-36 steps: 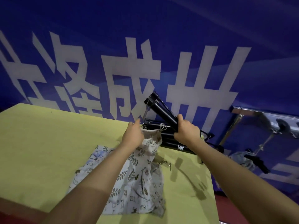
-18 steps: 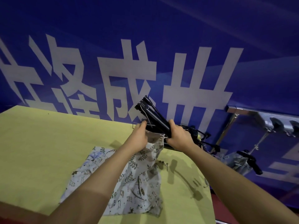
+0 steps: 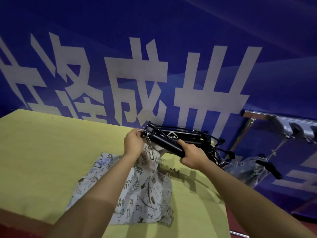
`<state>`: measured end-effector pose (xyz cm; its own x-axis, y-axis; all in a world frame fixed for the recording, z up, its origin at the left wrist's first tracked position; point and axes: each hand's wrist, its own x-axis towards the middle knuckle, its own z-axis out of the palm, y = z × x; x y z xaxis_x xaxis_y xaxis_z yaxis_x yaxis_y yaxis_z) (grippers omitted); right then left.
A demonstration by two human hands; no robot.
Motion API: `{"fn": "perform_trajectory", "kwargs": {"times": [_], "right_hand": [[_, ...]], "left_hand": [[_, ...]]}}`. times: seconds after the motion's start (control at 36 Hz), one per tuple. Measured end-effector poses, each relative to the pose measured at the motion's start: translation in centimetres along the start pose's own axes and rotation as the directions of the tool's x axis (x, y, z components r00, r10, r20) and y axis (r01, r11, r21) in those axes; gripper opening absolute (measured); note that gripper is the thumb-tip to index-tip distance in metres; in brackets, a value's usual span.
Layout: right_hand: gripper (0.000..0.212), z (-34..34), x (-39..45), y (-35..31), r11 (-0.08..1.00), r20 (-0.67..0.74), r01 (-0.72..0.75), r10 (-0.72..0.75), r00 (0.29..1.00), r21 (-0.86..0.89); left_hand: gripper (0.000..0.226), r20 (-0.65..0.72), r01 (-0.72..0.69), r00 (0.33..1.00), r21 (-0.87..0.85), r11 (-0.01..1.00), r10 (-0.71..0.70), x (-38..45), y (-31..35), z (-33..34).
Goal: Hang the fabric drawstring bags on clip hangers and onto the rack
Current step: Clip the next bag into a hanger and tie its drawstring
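Observation:
A pale leaf-print fabric drawstring bag (image 3: 145, 191) lies on the yellow table (image 3: 42, 160), its top edge lifted. My left hand (image 3: 134, 143) pinches that top edge against the clip at the end of a black clip hanger (image 3: 164, 142). My right hand (image 3: 192, 156) grips the hanger's black bar, holding it tilted above the bag. More black hangers (image 3: 197, 134) lie bundled behind it at the table's far edge. The chrome rack (image 3: 260, 115) stands at the right.
A bag on a hanger (image 3: 247, 169) is hung on the rack at the right. A blue banner wall with large white characters (image 3: 154, 74) rises right behind the table. The table's right edge drops to a red floor (image 3: 257, 225).
My right hand has lowered the hanger from steeply tilted to nearly level. My left hand has moved up to the clip with the bag's top edge.

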<state>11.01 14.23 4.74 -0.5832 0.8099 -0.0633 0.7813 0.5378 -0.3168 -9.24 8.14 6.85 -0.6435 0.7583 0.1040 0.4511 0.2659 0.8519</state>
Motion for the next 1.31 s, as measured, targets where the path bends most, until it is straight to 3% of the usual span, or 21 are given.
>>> {"fn": "perform_trajectory", "kwargs": {"times": [0.14, 0.44, 0.58, 0.67, 0.75, 0.83, 0.94, 1.08, 1.19, 1.31], "right_hand": [[0.058, 0.5, -0.3, 0.2, 1.000, 0.033, 0.012, -0.012, 0.999, -0.023], [0.057, 0.7, 0.7, -0.7, 0.979, 0.056, 0.030, -0.019, 0.998, -0.200], [0.058, 0.3, 1.2, -0.6, 0.977, 0.045, -0.001, 0.011, 0.999, -0.211], [0.057, 0.0, 1.6, -0.8, 0.978, 0.052, -0.028, 0.040, 0.998, -0.208], [0.060, -0.2, 1.9, -1.3, 0.971, 0.050, -0.020, 0.033, 0.998, -0.238], [0.052, -0.3, 2.0, -2.2, 0.946, 0.036, 0.022, -0.011, 0.999, -0.323], [0.047, -0.5, 2.2, -3.2, 0.898, 0.017, 0.087, -0.089, 0.996, -0.431], [0.047, -1.1, 2.8, -3.9, 0.795, -0.010, 0.197, -0.247, 0.969, -0.574], [0.033, -1.7, 2.9, -4.6, 0.674, -0.059, 0.277, -0.430, 0.901, -0.685], [0.028, -1.5, 3.3, -4.7, 0.574, -0.108, 0.312, -0.580, 0.807, -0.757]], "left_hand": [[0.027, -0.045, -0.039, 0.998, -0.032, 0.999, 0.038, 0.3, -0.8, -0.7], [0.028, 0.090, -0.289, 0.957, 0.159, 0.944, 0.277, 0.0, -1.8, -1.2], [0.031, 0.184, -0.352, 0.931, 0.219, 0.910, 0.316, -0.6, -2.2, -1.1], [0.049, 0.280, -0.398, 0.903, 0.256, 0.881, 0.326, -1.6, -1.9, -1.2], [0.052, 0.372, -0.508, 0.849, 0.378, 0.774, 0.376, -2.1, -2.0, -1.2], [0.045, 0.420, -0.573, 0.814, 0.467, 0.673, 0.401, -2.1, -1.9, -1.0], [0.062, 0.396, -0.577, 0.815, 0.499, 0.646, 0.423, -2.2, -1.2, -0.6], [0.057, 0.441, -0.583, 0.810, 0.544, 0.603, 0.386, -2.2, -1.2, -0.2], [0.067, 0.453, -0.549, 0.834, 0.639, 0.539, 0.314, -2.0, -1.2, 0.5], [0.058, 0.385, -0.518, 0.853, 0.699, 0.493, 0.352, -1.7, -1.0, 0.9]]}}
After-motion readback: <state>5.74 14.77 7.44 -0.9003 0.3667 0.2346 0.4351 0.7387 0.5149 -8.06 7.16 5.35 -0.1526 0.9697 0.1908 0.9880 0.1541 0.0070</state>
